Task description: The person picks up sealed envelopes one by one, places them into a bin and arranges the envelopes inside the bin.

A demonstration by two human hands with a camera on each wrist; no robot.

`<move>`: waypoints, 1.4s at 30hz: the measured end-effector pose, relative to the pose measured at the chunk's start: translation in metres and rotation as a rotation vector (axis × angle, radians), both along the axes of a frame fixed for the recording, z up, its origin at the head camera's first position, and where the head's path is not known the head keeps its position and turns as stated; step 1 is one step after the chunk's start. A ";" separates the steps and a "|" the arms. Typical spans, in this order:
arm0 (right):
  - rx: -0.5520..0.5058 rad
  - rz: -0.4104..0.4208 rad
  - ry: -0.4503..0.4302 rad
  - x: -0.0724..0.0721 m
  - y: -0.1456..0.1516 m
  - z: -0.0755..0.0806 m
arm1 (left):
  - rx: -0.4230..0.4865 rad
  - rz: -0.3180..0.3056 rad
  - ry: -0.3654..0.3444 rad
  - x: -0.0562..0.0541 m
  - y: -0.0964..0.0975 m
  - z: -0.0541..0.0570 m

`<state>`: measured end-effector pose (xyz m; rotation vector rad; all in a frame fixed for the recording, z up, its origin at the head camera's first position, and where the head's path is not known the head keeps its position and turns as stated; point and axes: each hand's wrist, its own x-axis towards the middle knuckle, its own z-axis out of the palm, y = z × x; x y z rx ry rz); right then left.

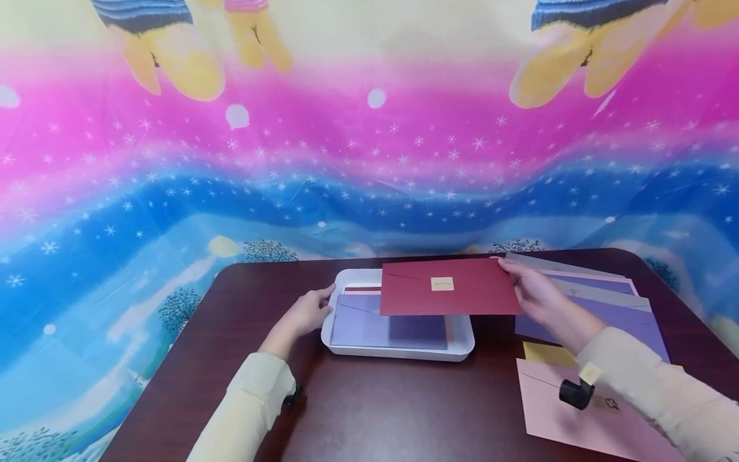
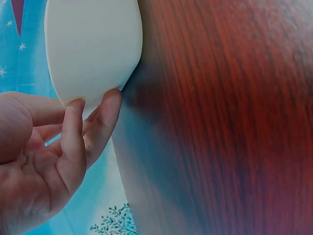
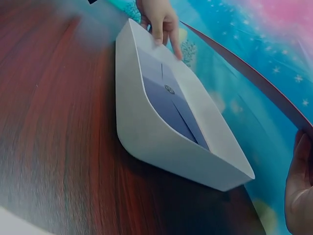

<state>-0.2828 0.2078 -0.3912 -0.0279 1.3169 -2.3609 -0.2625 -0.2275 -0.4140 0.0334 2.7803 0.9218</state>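
My left hand grips the left end of a white tray; its fingertips press on the tray wall in the left wrist view. Inside the tray lies a lavender envelope, over other envelopes whose edges peek out. My right hand pinches a dark red envelope by its right end, thumb hidden behind or under it. Held above the tray, the red envelope has a small cream sticker facing me. From the right wrist, its thin edge shows beyond the tray.
On the right, purple and grey envelopes lie in an overlapping pile. Nearer me are a pink envelope and a yellow one, partly under my right arm. The dark wooden table backs onto a printed cloth.
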 end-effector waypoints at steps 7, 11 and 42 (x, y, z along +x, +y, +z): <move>-0.022 0.020 -0.048 0.001 -0.020 0.000 | 0.009 -0.004 0.000 0.000 0.000 0.001; -0.030 0.079 0.001 -0.005 -0.025 -0.012 | 0.012 -0.005 0.001 0.000 0.000 0.001; 0.104 0.029 -0.016 0.004 -0.075 -0.024 | 0.014 -0.006 0.012 -0.001 -0.001 -0.002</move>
